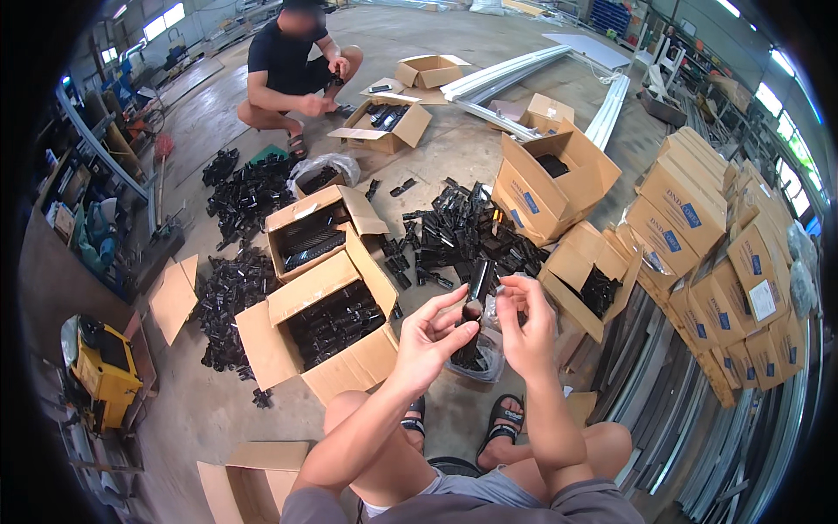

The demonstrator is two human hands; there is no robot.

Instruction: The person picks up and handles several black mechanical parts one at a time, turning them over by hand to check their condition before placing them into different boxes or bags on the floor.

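Note:
Between the thumb and fingers of my left hand is a glossy black part, long and narrow, with a round brownish end toward me; its exact kind I cannot make out. Just right of it, my right hand has its thumb and fingers pinched together. Whatever those fingertips hold, if anything, is too small to tell. Below both hands, a clear plastic bag with black parts in it rests on the floor near my feet. Beyond them spreads a loose pile of black parts.
Open cardboard boxes of black parts stand left, with another box at right. A co-worker squats at the far left beside more piles. Stacked cartons and long metal profiles line the right; white profiles lie farther back.

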